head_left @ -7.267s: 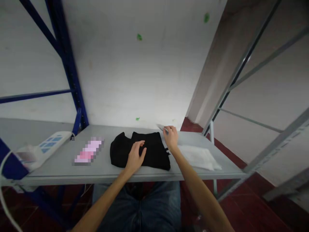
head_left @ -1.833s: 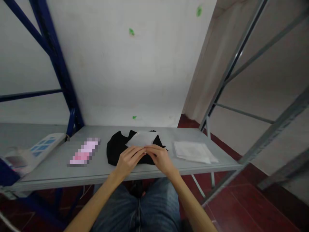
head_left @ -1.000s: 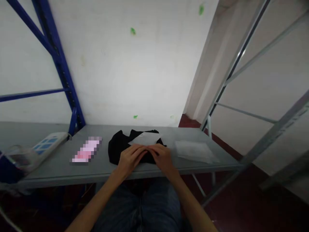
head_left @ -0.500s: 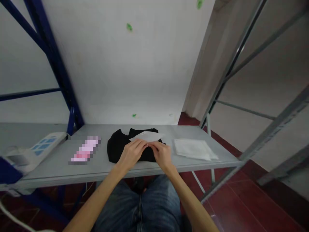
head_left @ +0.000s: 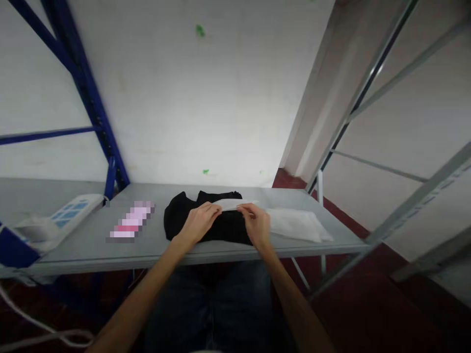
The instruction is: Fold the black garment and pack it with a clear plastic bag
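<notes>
Both hands on black garment (head_left: 221, 229) mid-counter (head_left: 88, 247): left hand (head_left: 198, 223) and right hand (head_left: 258, 224) each have fingers (head_left: 215, 210) closed narrow, pinching an end of the white sheet (head_left: 230, 204). Sheet lies flat between the fingertips, along the garment's 12 o'clock edge, touching it. White bag stack (head_left: 300, 224) just at 3 o'clock of the right hand; pink item (head_left: 130, 223) and power strip (head_left: 71, 215) at 9 o'clock, apart.

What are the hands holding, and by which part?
A thin white sheet, pinched at its left end by the left hand and its right end by the right hand, above the black garment.
</notes>
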The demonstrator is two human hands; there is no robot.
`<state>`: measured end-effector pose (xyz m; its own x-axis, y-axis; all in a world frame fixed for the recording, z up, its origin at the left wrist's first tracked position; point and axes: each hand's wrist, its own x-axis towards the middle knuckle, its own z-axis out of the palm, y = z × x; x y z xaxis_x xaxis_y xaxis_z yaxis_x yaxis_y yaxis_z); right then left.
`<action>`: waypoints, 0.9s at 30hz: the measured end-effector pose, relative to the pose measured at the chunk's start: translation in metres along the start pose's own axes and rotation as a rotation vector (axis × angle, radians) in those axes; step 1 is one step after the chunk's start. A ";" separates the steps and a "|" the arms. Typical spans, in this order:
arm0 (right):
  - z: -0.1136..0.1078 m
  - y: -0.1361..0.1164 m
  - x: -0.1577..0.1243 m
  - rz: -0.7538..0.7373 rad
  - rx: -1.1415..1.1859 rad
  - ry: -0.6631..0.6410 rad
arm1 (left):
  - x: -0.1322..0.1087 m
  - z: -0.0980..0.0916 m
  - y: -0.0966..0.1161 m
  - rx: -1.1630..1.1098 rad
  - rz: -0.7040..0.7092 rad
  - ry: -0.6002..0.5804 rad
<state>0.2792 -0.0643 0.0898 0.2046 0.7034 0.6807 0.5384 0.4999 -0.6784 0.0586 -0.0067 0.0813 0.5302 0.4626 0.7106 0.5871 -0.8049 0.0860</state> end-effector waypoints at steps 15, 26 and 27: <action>-0.095 0.052 0.022 0.275 0.185 0.020 | -0.001 0.018 0.029 -0.084 0.025 0.112; -0.226 0.147 -0.013 0.454 -0.619 0.128 | 0.014 0.047 0.056 -0.133 -0.105 0.033; -0.228 0.148 -0.014 0.459 -0.721 0.077 | 0.009 0.042 0.043 -0.112 -0.157 0.038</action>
<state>0.5429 -0.1153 0.0427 0.5702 0.7079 0.4168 0.7715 -0.2872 -0.5677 0.1142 -0.0214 0.0625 0.4132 0.5728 0.7079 0.5879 -0.7615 0.2731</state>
